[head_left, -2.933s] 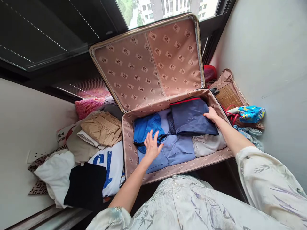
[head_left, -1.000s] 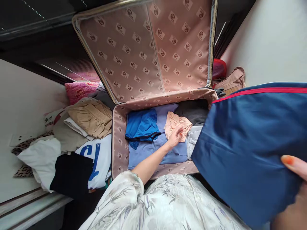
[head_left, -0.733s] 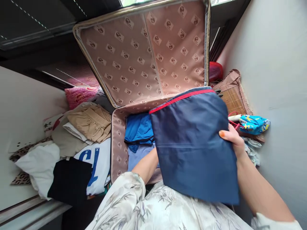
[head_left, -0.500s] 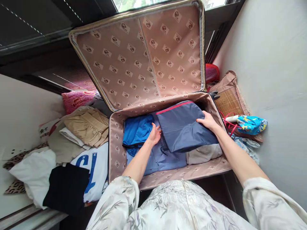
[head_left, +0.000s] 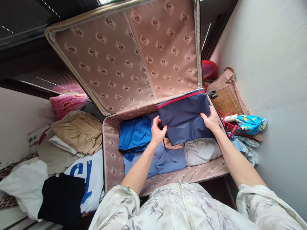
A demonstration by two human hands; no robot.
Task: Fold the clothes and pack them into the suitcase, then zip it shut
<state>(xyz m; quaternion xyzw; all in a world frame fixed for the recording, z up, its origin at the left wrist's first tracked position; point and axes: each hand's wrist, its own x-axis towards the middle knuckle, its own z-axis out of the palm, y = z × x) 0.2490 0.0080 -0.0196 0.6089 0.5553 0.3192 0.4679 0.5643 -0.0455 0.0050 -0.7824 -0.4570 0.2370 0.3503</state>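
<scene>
Clothes pile, outside case: a black folded garment (head_left: 61, 199) in front, a white shirt with blue print (head_left: 90, 175) just beside it, a tan folded garment (head_left: 79, 132) above, a pink cushion (head_left: 66, 103) behind.
Suitcase (head_left: 109, 150): open, lid upright, patterned pink-beige lining.
Contents, left part: bright blue garment (head_left: 133, 134) lying on a paler blue folded garment (head_left: 165, 161).
Left hand (head_left: 157, 132): fingers closed on the left edge of the navy garment with red trim (head_left: 185, 118).
Navy garment: inside the case at the back right, raised at the hinge side, red edge uppermost; a peach fabric (head_left: 172, 145) shows just below its lower edge.
Contents, right part: beige folded garment (head_left: 201, 153) at the front right, partly under the navy one.
Right hand (head_left: 212, 121): fingers gripping the navy garment's right edge.
Outside, right of case: red object (head_left: 209, 70), woven mat (head_left: 227, 100), blue patterned cloth (head_left: 250, 123) near the wall.
</scene>
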